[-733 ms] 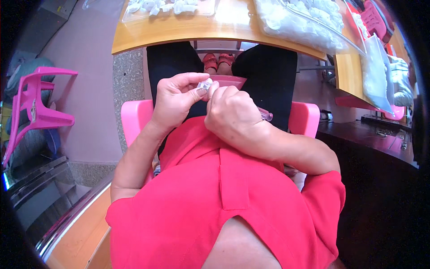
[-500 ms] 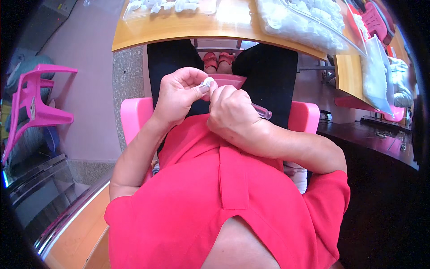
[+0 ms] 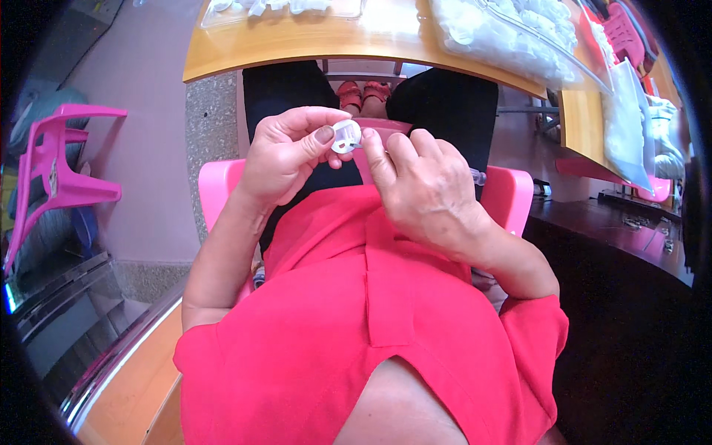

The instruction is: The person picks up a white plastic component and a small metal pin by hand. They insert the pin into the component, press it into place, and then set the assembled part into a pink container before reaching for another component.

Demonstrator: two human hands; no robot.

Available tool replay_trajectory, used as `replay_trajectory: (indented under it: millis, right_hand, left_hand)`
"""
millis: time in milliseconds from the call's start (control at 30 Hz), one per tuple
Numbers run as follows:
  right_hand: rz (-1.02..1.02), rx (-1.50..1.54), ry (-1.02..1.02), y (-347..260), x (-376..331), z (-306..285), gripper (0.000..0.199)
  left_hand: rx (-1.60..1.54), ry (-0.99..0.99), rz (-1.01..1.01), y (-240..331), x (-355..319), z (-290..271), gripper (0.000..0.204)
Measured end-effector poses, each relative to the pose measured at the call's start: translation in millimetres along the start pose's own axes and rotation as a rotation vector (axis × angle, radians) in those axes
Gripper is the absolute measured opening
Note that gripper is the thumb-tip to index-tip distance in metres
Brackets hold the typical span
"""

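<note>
My left hand (image 3: 285, 152) pinches a small round white plastic piece (image 3: 345, 136) with slots in it between thumb and fingers, above my lap. Close by on the right, my right hand (image 3: 426, 167) is wrapped round a slim tool with a clear, purplish handle (image 3: 478, 176). The handle's end sticks out past the far side of the fist; most of the tool is hidden by the hand. A thin tip shows by my index finger, at the edge of the white piece. Whether it touches the piece, I cannot tell.
Ahead stands a wooden table (image 3: 297, 50) with a clear tray of white pieces (image 3: 297, 6) and a large heap of white pieces (image 3: 512, 37) in clear plastic. A bagged bundle (image 3: 627, 133) hangs at the right. A pink stool (image 3: 70, 159) is at the left.
My hands have moved apart a little, the right one going right and its fingers lifting. The white piece is now turned flat-side up, and less of the tool's handle shows.
</note>
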State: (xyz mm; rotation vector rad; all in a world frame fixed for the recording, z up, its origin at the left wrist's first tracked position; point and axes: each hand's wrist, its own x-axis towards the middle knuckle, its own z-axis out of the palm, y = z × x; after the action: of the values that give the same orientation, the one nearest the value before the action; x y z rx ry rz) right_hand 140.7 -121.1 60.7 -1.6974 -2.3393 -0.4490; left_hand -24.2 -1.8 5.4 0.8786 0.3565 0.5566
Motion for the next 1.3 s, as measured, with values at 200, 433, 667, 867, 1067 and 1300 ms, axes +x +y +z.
replay_trajectory:
  millis: [200,433,667,867,1067,1300]
  right_hand:
    - [-0.012,-0.051,0.062,-3,2,7,0.03]
    - [-0.036,-0.056,0.068,-2,3,6,0.02]
    - [-0.165,-0.106,-0.02,-2,6,8,0.016]
    - [-0.113,-0.005,0.032,4,8,13,0.017]
    - [-0.169,-0.015,0.105,14,12,5,0.032]
    - [-0.217,-0.016,0.053,12,11,6,0.034]
  left_hand:
    - [0.047,-0.005,-0.003,0,0,3,0.025]
    - [0.076,-0.002,-0.028,1,-1,5,0.024]
    - [0.152,0.033,0.002,-4,-1,6,0.021]
    - [0.165,0.056,0.027,0,1,6,0.021]
    - [0.143,0.001,-0.001,13,1,2,0.022]
    - [0.133,-0.016,-0.055,13,0,-3,0.022]
